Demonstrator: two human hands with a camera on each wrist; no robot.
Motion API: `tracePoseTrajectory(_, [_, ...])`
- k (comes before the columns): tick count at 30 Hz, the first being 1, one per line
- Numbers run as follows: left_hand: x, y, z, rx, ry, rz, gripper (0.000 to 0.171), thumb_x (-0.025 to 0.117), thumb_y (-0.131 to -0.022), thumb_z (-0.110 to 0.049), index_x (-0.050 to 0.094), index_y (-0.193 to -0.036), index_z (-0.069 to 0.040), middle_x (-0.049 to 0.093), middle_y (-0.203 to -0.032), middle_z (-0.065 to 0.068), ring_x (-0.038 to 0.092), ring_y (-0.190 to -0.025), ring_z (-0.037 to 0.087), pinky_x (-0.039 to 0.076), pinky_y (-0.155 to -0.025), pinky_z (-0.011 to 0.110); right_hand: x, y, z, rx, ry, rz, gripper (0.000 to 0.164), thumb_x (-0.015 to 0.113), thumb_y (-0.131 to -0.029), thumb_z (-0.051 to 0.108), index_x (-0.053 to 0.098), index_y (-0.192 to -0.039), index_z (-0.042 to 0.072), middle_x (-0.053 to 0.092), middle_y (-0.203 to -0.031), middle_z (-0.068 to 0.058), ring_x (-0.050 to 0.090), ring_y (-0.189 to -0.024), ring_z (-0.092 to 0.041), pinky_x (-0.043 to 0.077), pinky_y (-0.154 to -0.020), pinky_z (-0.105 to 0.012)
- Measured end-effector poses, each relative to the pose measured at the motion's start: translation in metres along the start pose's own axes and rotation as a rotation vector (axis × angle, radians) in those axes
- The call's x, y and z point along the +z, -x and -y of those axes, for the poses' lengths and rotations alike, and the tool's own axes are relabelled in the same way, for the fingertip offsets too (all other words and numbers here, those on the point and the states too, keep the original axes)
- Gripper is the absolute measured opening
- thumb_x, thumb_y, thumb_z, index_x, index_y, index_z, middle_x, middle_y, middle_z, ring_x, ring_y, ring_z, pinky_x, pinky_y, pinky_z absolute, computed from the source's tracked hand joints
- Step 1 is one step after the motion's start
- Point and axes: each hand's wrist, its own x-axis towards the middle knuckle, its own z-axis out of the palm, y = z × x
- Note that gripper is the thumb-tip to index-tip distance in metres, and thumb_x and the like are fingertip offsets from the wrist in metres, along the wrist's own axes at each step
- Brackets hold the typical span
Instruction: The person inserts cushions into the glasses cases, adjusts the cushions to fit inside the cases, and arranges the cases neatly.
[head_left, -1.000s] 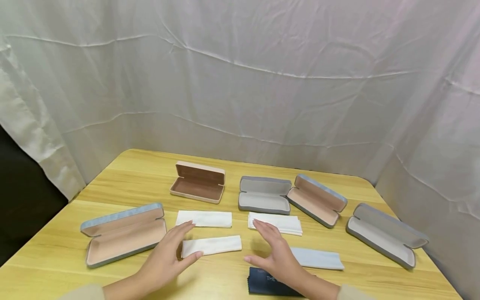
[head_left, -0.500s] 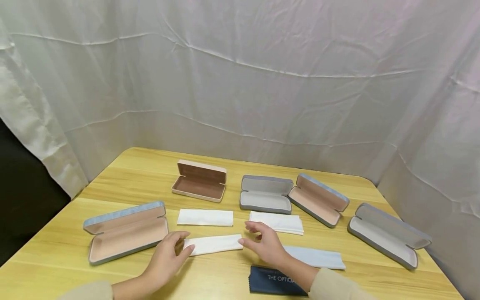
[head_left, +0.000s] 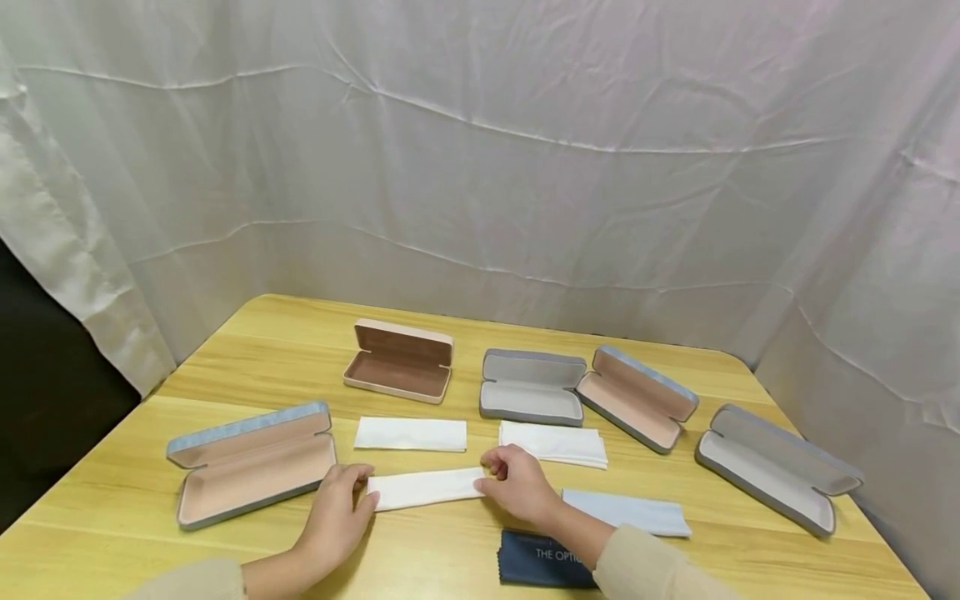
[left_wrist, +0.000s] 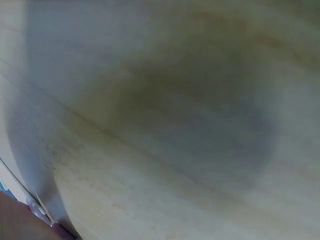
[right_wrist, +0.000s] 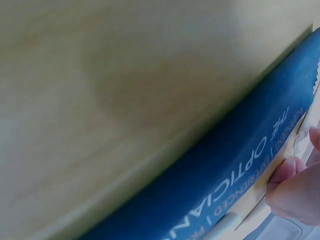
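A folded white cleaning cloth [head_left: 426, 489] lies on the wooden table in front of me, between my two hands. At its left end my left hand [head_left: 336, 517] pinches the cloth between thumb and fingers. The right end is pinched by my right hand [head_left: 521, 487], its fingers curled. Under my right forearm lies a dark blue lens cloth [head_left: 536, 560] with white lettering, seen larger in the right wrist view. Just beyond that hand is a pale blue cloth [head_left: 630, 511]. The left wrist view shows mostly blurred tabletop, with a bit of hand in the lower left corner.
Two more folded white cloths, one on the left [head_left: 410, 434] and one on the right [head_left: 553, 443], lie farther back. Several open glasses cases surround them: a blue one [head_left: 258, 479] at left, a brown-lined one [head_left: 397, 375] behind, and a grey one [head_left: 765, 483] at far right.
Both hands have come down to the near white cloth and now pinch its two ends. The fingers, spread a second ago, have closed in. The cases have stayed in place.
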Motion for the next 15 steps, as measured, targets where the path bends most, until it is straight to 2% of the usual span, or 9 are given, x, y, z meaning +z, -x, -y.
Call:
tracePoseTrajectory(6, [0.002, -0.004, -0.001, 0.014, -0.062, -0.001, 0.024, 0.067, -0.077, 0.002, 0.06, -0.099, 0.011, 0.055, -0.085, 0.011, 0.05, -0.079, 0.019, 0.046, -0.068, 0.03, 0.001, -0.001, 0.003, 0.005, 0.048, -0.011, 0.017, 0.071, -0.076, 0.004, 0.061, -0.087, -0.002, 0.051, -0.078, -0.005, 0.043, -0.07, -0.012, 0.037, -0.06, -0.02])
tracePoseTrajectory(15, [-0.005, -0.016, -0.007, -0.027, -0.077, 0.12, 0.023, 0.069, -0.074, 0.003, 0.06, -0.092, 0.014, 0.055, -0.079, 0.012, 0.048, -0.075, 0.019, 0.046, -0.069, 0.035, 0.0, -0.005, 0.009, 0.026, 0.083, 0.035, 0.014, 0.069, -0.077, 0.004, 0.056, -0.081, 0.0, 0.047, -0.071, -0.003, 0.041, -0.066, -0.013, 0.034, -0.058, -0.022])
